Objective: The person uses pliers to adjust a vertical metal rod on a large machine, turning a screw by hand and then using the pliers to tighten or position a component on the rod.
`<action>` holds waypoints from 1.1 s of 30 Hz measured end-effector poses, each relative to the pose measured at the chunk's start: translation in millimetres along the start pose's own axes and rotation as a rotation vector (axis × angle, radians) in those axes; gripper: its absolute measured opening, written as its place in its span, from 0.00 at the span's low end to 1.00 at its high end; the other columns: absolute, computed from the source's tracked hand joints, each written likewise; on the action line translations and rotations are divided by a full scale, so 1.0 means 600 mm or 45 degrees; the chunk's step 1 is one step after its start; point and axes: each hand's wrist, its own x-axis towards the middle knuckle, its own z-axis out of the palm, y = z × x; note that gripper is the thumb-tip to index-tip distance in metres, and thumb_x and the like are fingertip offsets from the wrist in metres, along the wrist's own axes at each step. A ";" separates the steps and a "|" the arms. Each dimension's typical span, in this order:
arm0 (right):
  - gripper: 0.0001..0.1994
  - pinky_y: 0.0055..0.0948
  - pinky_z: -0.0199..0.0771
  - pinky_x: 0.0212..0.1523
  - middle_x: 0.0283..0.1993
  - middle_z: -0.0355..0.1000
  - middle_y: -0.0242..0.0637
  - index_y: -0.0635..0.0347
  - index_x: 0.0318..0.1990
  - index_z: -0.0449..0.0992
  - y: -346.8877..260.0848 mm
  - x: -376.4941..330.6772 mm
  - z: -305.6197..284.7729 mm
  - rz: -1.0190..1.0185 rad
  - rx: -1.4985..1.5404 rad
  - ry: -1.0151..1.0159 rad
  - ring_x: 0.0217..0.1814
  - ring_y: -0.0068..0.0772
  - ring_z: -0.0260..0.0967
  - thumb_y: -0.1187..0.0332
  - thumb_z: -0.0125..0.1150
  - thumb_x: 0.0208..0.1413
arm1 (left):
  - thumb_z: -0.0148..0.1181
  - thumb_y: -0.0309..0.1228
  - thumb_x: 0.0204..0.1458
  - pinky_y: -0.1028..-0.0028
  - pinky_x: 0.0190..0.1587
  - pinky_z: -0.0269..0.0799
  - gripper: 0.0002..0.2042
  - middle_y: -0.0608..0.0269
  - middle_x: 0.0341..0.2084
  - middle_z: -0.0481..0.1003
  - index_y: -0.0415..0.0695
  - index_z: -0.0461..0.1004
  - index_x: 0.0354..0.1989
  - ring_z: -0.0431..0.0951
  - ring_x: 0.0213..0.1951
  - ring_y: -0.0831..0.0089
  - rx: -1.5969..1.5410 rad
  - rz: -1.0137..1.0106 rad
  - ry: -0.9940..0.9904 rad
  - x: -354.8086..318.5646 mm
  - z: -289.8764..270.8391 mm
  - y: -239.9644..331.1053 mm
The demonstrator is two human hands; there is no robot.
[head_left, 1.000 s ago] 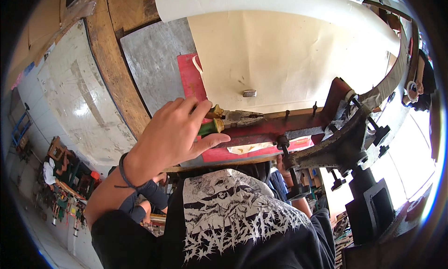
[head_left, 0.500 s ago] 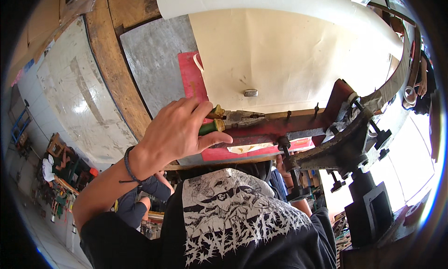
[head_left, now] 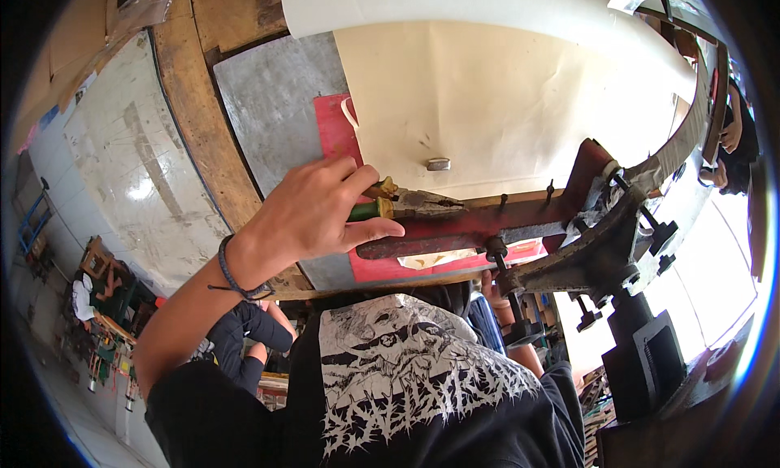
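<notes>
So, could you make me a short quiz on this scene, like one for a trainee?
1. Which hand has its fingers on the pliers?
2. True or false: the pliers' handles are plain blue.
3. What lies on the beige sheet? A: a cup; B: a small metal piece; C: a hammer.

Key: 1. The left hand. 2. False; they show green and yellow. 3. B.

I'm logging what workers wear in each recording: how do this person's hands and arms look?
The left hand wears no glove; a dark braided cord bracelet with loose ends circles its wrist. The left sleeve is short and black. The right hand is mostly hidden; the right sleeve is also black.
</notes>
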 end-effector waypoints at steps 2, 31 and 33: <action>0.12 0.54 0.63 0.46 0.32 0.69 0.41 0.57 0.31 0.69 0.000 0.001 0.001 0.002 0.001 0.002 0.40 0.49 0.67 0.60 0.60 0.60 | 0.62 0.60 0.51 0.60 0.39 0.76 0.35 0.49 0.33 0.76 0.34 0.74 0.46 0.79 0.36 0.52 0.027 -0.056 -0.001 -0.005 -0.010 0.017; 0.12 0.50 0.64 0.43 0.31 0.70 0.40 0.58 0.31 0.70 0.011 0.001 0.002 -0.015 0.050 0.015 0.38 0.46 0.68 0.61 0.59 0.61 | 0.63 0.61 0.48 0.60 0.34 0.74 0.34 0.51 0.27 0.74 0.35 0.73 0.41 0.78 0.30 0.51 0.070 0.099 -0.035 0.006 -0.018 -0.001; 0.12 0.50 0.64 0.43 0.31 0.70 0.40 0.58 0.31 0.70 0.009 -0.001 0.001 -0.012 0.052 0.018 0.38 0.46 0.68 0.61 0.59 0.61 | 0.63 0.61 0.47 0.60 0.34 0.74 0.34 0.52 0.27 0.74 0.35 0.73 0.41 0.78 0.29 0.51 0.090 0.143 -0.092 0.020 -0.030 -0.008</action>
